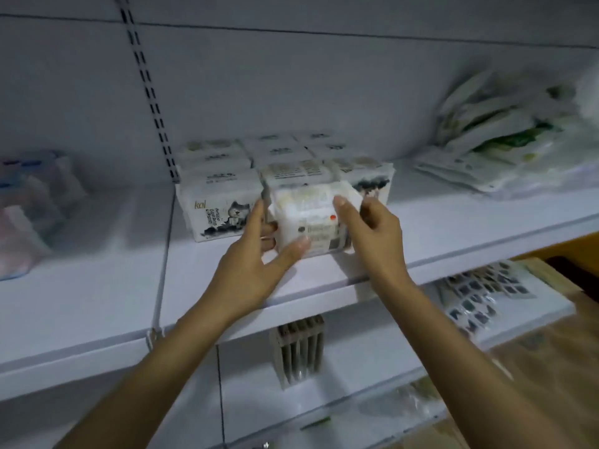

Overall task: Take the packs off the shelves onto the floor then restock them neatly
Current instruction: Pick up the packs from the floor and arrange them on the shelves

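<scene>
Item: white plastic-wrapped tissue pack [311, 218], oblong, grey print and a small red dot on the face turned towards the camera.
Location: over the white metal shelf [453, 222], just in front of a block of matching white tissue packs [220, 202] printed with an ink-drawn cat. Whether its underside touches the shelf cannot be told.
Orientation: long axis runs left to right, roughly along the shelf's front edge, one short end in each hand.
Left hand [256, 260]: grips the left end, thumb across the lower front, forefinger up the side, other fingers curled behind.
Right hand [372, 228]: grips the right end, fingers curled, one fingertip on the upper front.
Same shelf: slumped white-and-green flat bags [496, 137] to the right; blurred pink-and-blue packs [29, 202] to the left.
</scene>
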Demonstrator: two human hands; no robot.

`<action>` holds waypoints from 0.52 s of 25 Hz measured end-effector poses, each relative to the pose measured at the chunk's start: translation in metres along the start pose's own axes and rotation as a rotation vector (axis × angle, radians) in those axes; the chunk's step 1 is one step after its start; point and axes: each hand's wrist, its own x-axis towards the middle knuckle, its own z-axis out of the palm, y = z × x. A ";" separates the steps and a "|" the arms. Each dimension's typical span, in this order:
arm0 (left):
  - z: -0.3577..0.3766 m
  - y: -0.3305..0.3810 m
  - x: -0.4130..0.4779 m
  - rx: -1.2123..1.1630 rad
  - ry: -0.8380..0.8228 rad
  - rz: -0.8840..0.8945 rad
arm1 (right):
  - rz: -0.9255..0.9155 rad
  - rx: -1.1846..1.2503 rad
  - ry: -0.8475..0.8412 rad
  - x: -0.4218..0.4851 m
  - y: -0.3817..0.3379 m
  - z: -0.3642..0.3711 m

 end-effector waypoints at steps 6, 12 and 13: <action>0.041 0.029 -0.007 -0.281 0.362 -0.140 | -0.241 0.265 -0.199 -0.011 0.020 -0.030; 0.038 0.040 0.003 -0.282 0.326 -0.351 | -0.426 0.130 -0.272 -0.018 0.034 -0.034; 0.041 0.044 0.000 -0.299 0.336 -0.314 | -0.338 0.192 -0.290 -0.016 0.026 -0.037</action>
